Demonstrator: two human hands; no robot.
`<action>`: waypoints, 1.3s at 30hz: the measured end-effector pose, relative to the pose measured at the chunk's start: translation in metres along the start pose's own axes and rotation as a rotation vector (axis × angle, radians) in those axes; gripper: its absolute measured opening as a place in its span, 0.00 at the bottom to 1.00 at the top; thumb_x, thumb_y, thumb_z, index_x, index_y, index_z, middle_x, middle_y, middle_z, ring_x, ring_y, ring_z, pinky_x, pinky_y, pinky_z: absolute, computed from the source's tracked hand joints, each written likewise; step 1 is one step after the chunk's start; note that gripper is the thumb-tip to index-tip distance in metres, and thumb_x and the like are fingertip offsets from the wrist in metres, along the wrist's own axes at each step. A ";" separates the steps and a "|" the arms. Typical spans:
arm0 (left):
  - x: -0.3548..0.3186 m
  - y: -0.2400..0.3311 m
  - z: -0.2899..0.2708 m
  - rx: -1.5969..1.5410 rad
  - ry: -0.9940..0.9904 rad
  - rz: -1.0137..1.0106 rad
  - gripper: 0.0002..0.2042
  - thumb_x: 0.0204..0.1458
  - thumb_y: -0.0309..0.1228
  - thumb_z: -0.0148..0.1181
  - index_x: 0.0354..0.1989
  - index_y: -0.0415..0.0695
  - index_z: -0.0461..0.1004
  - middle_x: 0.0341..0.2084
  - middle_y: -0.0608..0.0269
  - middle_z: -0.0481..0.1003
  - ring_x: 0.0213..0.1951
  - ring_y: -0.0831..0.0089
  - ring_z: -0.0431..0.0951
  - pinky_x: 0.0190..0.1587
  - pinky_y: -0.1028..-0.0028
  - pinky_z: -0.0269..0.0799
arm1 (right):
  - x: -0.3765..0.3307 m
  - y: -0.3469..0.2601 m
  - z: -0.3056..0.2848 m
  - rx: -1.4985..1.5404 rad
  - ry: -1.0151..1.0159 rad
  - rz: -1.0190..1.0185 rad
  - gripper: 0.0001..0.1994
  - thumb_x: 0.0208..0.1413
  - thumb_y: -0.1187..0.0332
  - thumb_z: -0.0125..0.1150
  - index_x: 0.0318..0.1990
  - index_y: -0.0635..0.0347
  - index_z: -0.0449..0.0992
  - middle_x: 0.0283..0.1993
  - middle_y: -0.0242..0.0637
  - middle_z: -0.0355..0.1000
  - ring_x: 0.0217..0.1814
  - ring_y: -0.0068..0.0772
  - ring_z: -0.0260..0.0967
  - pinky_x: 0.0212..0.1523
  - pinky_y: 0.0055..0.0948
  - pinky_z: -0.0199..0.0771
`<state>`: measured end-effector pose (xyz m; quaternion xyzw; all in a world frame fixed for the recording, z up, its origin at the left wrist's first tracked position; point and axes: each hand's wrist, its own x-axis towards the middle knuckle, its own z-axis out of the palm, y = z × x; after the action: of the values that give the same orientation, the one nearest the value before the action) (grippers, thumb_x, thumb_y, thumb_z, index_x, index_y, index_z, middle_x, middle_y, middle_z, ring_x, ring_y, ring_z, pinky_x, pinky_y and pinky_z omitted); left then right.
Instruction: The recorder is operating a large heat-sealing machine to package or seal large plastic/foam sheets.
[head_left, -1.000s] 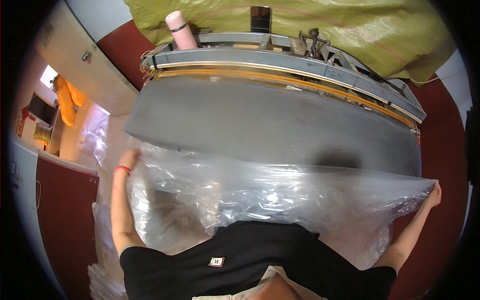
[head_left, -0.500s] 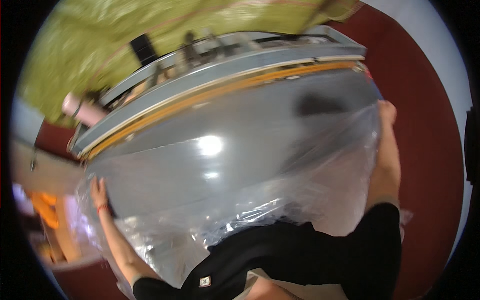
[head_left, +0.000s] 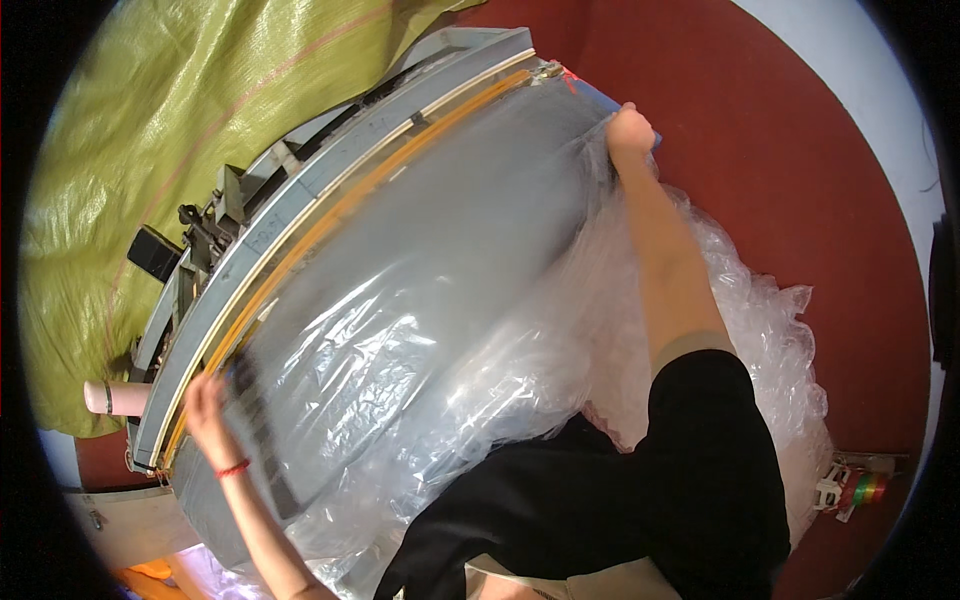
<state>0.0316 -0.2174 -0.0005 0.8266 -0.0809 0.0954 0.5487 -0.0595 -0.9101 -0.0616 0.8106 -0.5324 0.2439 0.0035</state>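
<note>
A long, flat-topped grey table; over much of it lies a broad, crinkled sheet of clear plastic film, spilling past the near edge; along the far edge run a long grey metal beam and a thin orange strip.

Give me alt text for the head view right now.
The person's right hand grips clear plastic sheeting drawn over a grey work surface; the left hand is near an orange strip. Beyond the strip, at left, is a pink bottle.
</note>
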 end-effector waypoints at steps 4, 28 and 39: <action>-0.064 0.127 0.202 -0.574 -0.966 -0.090 0.14 0.50 0.34 0.49 0.41 0.39 0.67 0.40 0.54 0.71 0.45 0.67 0.69 0.45 0.72 0.64 | 0.000 0.011 0.001 0.037 -0.039 0.041 0.11 0.51 0.69 0.39 0.36 0.63 0.67 0.34 0.48 0.71 0.38 0.47 0.70 0.36 0.40 0.70; -0.097 0.056 0.010 -1.391 -0.309 0.423 0.17 0.41 0.31 0.56 0.43 0.57 0.67 0.16 0.78 0.64 0.25 0.89 0.64 0.50 0.62 0.55 | -0.010 -0.001 -0.017 0.015 -0.045 -0.015 0.12 0.51 0.61 0.45 0.39 0.57 0.68 0.38 0.45 0.71 0.41 0.46 0.69 0.39 0.41 0.69; -0.186 -0.028 -0.047 -0.252 0.228 -0.496 0.16 0.43 0.23 0.55 0.42 0.41 0.62 0.16 0.66 0.71 0.13 0.82 0.65 0.17 0.84 0.59 | -0.003 0.008 -0.002 -0.051 -0.077 -0.111 0.15 0.51 0.57 0.45 0.41 0.55 0.68 0.40 0.45 0.70 0.43 0.48 0.67 0.39 0.44 0.67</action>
<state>-0.1448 -0.1580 -0.0528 0.7306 0.1747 0.0398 0.6589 -0.0683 -0.9101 -0.0628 0.8473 -0.4924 0.1983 0.0174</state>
